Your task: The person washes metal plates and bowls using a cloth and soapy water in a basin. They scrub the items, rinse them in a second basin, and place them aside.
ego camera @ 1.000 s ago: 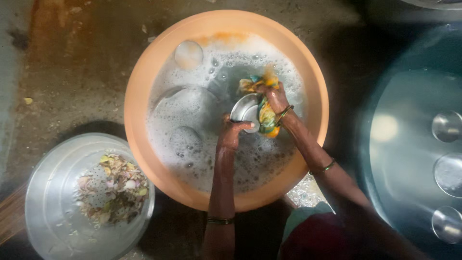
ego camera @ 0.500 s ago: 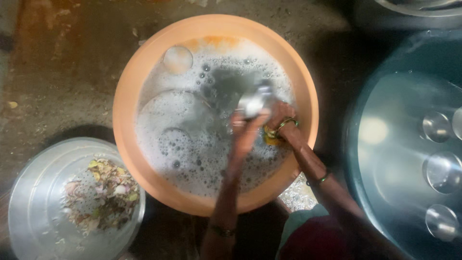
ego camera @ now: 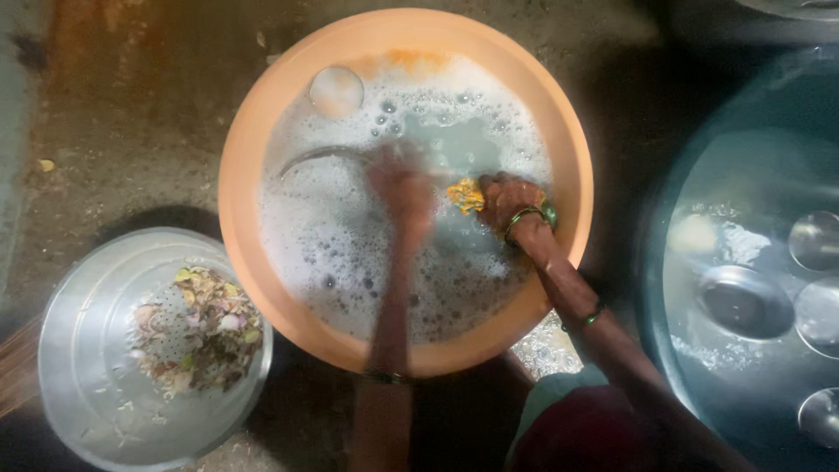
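While both hands work in the foamy water of the orange basin (ego camera: 262, 131), the right hand (ego camera: 511, 199) is closed around a yellow-orange scrubbing cloth (ego camera: 466, 194) at the basin's right side. The left hand (ego camera: 400, 188) is blurred; I cannot tell whether it is open or gripping anything. A curved metal rim (ego camera: 323, 155) shows through the suds just beside it, and a small round metal dish (ego camera: 336, 90) sits near the far edge. Soapy metal is slippery, so a dish could slide from the fingers. Suds might also slop over toward the pan of food scraps (ego camera: 87, 385) on the floor.
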